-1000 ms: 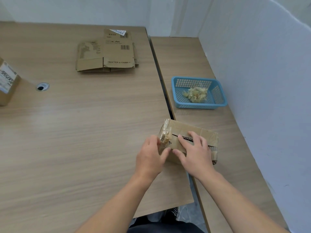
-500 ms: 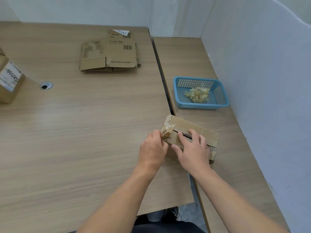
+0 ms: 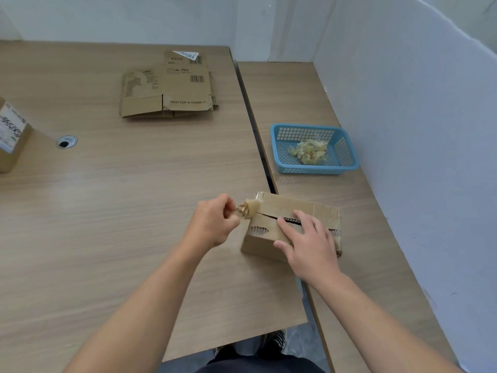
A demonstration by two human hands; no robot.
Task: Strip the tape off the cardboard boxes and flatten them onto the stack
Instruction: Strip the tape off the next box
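Observation:
A small brown cardboard box [image 3: 285, 208] sits across the seam between two wooden tables, near their front edges. Its top seam is split open. My left hand [image 3: 212, 224] pinches a crumpled strip of clear tape [image 3: 248, 208] that still clings to the box's upper left corner. My right hand [image 3: 306, 240] lies on the box top with straight fingers, pressing it down. A stack of flattened cardboard boxes [image 3: 166, 88] lies at the back of the left table.
A blue plastic basket [image 3: 347, 154] holding balled-up tape scraps stands on the right table by the white partition wall. Another taped box [image 3: 10, 135] stands at the left edge. A round cable hole [image 3: 66, 142] is in the left table.
My left hand has pulled the tape strip leftward, away from the box's left end. My right hand stays pressed on the box top.

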